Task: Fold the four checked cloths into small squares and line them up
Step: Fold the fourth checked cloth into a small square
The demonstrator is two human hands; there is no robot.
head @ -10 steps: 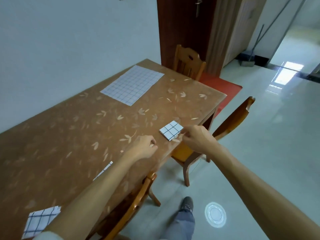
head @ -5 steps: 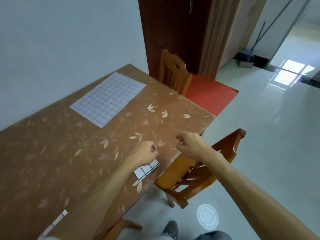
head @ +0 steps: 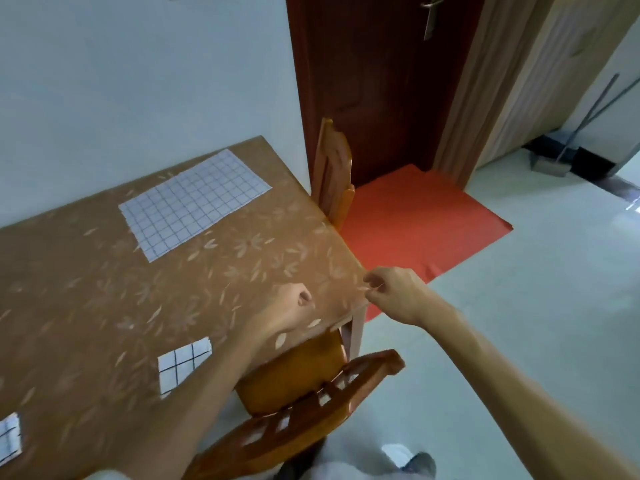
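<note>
Glossy leaf-print table (head: 104,299) – matt checked cloth (head: 194,202), varnished wooden chair (head: 294,410).

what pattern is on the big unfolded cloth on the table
White with a thin dark grid of checks, on the unfolded cloth; head view.

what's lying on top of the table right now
One unfolded checked cloth, a folded one, another at the frame's left edge. The left forearm covers part of the table.
</note>
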